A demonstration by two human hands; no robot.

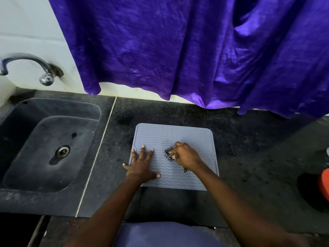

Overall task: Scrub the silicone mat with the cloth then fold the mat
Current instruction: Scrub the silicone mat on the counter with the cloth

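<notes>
Head view: scrubbing step, we judge. Fingers [178, 145] of our right hand [186, 155] clench the cloth [169, 155]; left hand [141, 166] lies flat, fingers straight, pinning the silicone mat [178, 134]. Next: scrub the mat beyond the fingers.

We stretch both bare forearms forward from the lower edge of the view, the left from the lower left and the right from the lower right, drawing closer toward the wrists. Our left hand [141, 164] lies flat and palm down on the mat [169, 134], fingers straight and spread, thumb splayed out to the right. Our right hand [185, 155], just beside it and not touching it, is curled knuckles-up, its fingers bunched round the cloth [170, 155].
</notes>
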